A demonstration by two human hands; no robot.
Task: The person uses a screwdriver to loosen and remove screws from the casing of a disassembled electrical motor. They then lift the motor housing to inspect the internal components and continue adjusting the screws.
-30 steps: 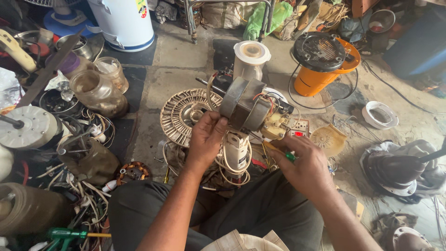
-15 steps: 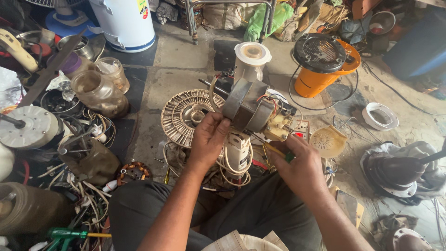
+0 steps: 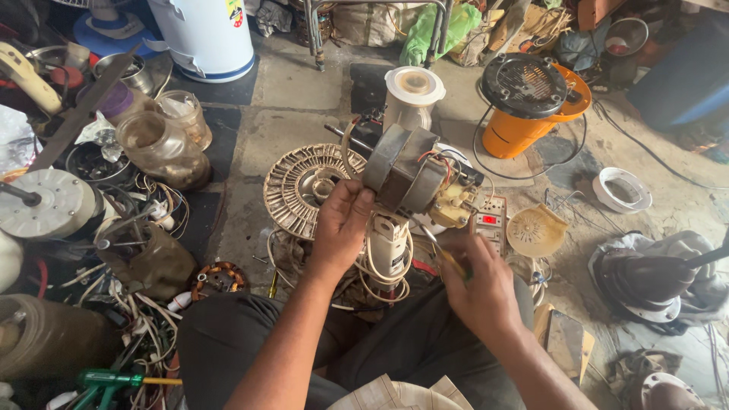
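Note:
My left hand grips a grey fan motor by its metal body and holds it tilted above my lap. The motor has a cream plastic end piece with red wires on the right side. My right hand is closed around a yellow-and-green handled screwdriver whose thin shaft points up toward the motor's cream end. Below the motor hangs a white plug with a coiled white cord.
A cream slotted fan disc lies on the floor behind the motor. An orange appliance, a white jug, glass jars, a multimeter, a white ring and tangled wires surround me.
The motor has shifted slightly up and to the right in my left hand. My right hand has drawn back toward me with the screwdriver.

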